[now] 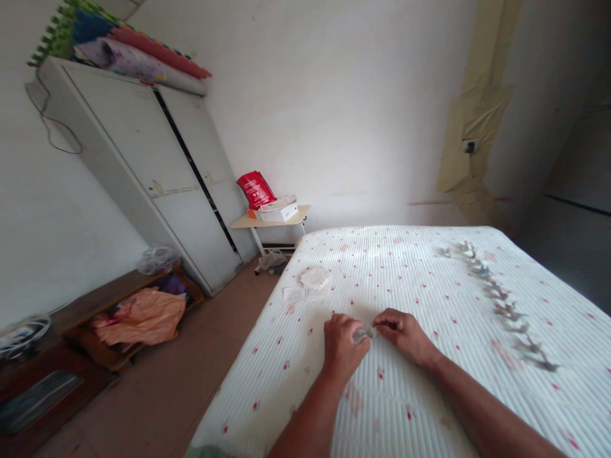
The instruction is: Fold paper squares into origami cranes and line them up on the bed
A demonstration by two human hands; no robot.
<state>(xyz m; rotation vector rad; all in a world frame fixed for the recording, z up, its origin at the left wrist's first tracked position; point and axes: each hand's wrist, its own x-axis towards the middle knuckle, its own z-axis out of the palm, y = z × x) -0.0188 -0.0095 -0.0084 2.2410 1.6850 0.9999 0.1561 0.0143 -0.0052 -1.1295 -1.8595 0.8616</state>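
Piece (363, 334) runs roughly sideways: left hand (340, 342) holds it, right hand (405, 331) narrow at right end, pinch unclear

From my feed: bed cover (396, 280), ribbed matt cloth; red bag (256, 189), glossy plastic look; orange sheet (147, 316), crinkled, plastic-looking; white slips (314, 278), matt, paper-like; cabinet (176, 184), smooth, painted look; wall tape (472, 127), wrinkled, faintly shiny; low furniture (95, 346), dark wood look.
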